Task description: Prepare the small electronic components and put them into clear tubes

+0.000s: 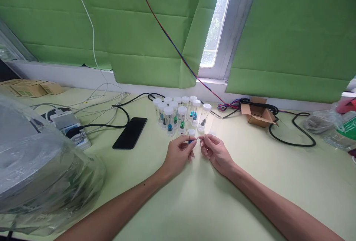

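Note:
My left hand is closed in a pinch on a small blue piece with a thin dark wire standing up from it. Facing it, my right hand has thumb and forefinger pressed together at a tiny pale tip beside the blue piece; what exactly it grips is too small to name. Just beyond my hands stand several clear tubes with white caps, holding blue, green or dark pieces. One capped tube at the right of the group holds a dark grey piece. A white cap shows right behind my fingers.
A black phone lies left of the tubes, near a power strip with cables. A plastic-covered object fills the left front. At the back right are an open cardboard box, a black cable and a plastic bottle.

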`<state>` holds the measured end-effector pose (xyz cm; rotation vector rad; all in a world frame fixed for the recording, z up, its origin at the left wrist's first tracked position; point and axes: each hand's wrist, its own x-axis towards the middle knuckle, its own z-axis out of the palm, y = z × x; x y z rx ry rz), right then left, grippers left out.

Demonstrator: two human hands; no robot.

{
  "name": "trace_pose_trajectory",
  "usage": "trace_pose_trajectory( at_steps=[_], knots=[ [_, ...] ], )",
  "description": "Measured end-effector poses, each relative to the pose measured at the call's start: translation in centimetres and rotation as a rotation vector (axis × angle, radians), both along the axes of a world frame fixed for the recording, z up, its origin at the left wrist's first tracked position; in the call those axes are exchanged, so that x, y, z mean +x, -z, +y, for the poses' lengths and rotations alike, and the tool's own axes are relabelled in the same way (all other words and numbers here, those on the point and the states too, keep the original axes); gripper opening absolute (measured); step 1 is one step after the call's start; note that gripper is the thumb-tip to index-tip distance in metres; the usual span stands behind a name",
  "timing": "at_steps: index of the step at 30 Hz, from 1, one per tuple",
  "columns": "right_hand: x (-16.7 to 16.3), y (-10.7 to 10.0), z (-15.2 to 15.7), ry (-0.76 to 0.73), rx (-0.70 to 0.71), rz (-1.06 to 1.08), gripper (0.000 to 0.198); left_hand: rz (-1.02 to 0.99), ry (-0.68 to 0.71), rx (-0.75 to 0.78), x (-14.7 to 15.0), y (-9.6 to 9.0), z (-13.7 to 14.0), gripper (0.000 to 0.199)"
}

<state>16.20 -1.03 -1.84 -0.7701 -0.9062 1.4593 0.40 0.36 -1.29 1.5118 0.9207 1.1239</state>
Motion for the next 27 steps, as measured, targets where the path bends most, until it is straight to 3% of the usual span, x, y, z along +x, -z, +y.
trace_pose_trajectory(
  at_steps=[15, 27],
  knots=[
    [-0.37, -0.1, -0.12, 0.042, 0.009, -0.082, 0.037, 0.008, 0.002, -0.013, -0.01, 0.09, 0.03, 0.027],
    [-0.13, -0.01, -0.6, 0.172, 0.317, -0.51, 0.026, -0.049, 0.031, -0.093, -0.25, -0.47, 0.45, 0.028]
  ],
)
